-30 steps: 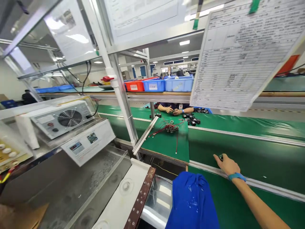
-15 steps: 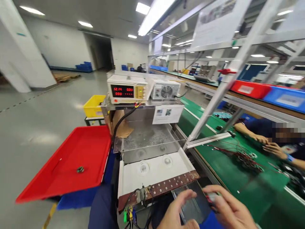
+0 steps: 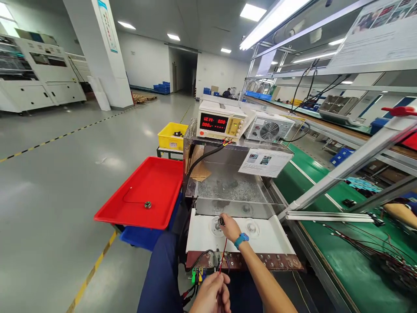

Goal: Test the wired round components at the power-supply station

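Observation:
My right hand (image 3: 230,228), with a blue watch on its wrist, grips a small round dark part (image 3: 222,221). It holds the part at the left round fixture (image 3: 215,227) on the white bench panel; whether the part is seated I cannot tell. A thin red wire (image 3: 224,250) runs from beneath that hand across the brown terminal strip (image 3: 250,260). Below the strip my left hand (image 3: 214,290) pinches the near end of the wire. Green and yellow connectors (image 3: 198,275) hang beside it. The right round fixture (image 3: 251,227) lies beyond my right hand.
To the left stands a red tray (image 3: 140,182) holding a small round green part (image 3: 147,204) with a wire. A power supply (image 3: 213,124) with a lit display sits on the shelf. At right, a slanted white post (image 3: 342,174) borders a green conveyor (image 3: 365,261) with wire bundles.
My view has swung left. My right hand has moved forward to the left fixture with the small part, and my left hand, apart and unoccupied before, now pinches the wire.

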Tool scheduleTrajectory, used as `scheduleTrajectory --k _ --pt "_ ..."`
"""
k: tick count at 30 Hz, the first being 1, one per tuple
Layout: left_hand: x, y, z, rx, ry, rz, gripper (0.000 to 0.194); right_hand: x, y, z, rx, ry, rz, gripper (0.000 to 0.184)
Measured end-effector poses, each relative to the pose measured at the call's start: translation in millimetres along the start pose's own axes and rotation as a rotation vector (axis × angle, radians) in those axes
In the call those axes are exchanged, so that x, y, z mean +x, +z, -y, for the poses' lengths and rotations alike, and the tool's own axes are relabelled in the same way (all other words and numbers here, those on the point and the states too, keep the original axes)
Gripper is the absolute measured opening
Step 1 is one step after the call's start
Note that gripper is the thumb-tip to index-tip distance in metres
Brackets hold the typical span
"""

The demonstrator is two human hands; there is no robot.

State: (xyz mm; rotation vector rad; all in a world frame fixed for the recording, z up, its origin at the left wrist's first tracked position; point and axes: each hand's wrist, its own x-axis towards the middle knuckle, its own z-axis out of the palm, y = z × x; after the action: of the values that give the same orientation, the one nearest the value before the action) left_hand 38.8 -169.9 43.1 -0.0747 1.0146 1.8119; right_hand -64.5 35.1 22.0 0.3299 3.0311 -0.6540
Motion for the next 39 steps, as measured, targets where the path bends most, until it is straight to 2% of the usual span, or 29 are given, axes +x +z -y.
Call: scheduleTrajectory --k 2,7,12,14,16,18,20,25,28,31,34,39 --pt "-5 0.5 -5 0.025 -0.019 -0.014 0.066 4 5 -2 -0.056 -0.059 0.043 0.041" --pt "-11 11.8 -14 0.091 -0.08 0.045 0.064 12 12 -9 -0.136 -0.247 0.128 0.047" --pt "-5 12.5 -2 0.117 -0.137 0.042 0.065 17 28 -19 -0.055 -0.298 0.163 0.048" --pt "-2 9.3 2 0.115 -0.136 0.062 0.067 16 36 -27 0.067 -0.268 0.108 0.049" --pt "-3 6.9 -1 0.118 -0.112 0.078 0.066 13 43 -38 0.248 -0.162 -0.03 0.05" --pt "-6 7.2 -14 0.118 -0.062 0.068 0.062 9 48 -46 0.381 -0.011 -0.16 0.05" --pt "-8 10.7 -36 0.114 0.005 0.059 0.055 6 50 -49 0.394 0.077 -0.181 0.049" --pt "7 25.6 -95 0.159 0.138 0.091 0.047 2 44 -34 0.152 -0.038 -0.051 0.042" --pt "23 28.5 -108 0.261 0.163 0.078 0.045 4 38 -27 0.097 -0.023 -0.014 0.038" --pt "43 23.7 -105 0.4 0.188 0.071 0.045 4 34 -26 0.091 -0.02 -0.003 0.038" --pt "67 13.8 -95 0.634 0.277 0.0 0.044 4 32 -27 0.058 -0.01 0.007 0.039" --pt "99 -4.7 -72 0.88 0.372 -0.096 0.023 6 34 -27 0.014 0.022 -0.007 0.033"
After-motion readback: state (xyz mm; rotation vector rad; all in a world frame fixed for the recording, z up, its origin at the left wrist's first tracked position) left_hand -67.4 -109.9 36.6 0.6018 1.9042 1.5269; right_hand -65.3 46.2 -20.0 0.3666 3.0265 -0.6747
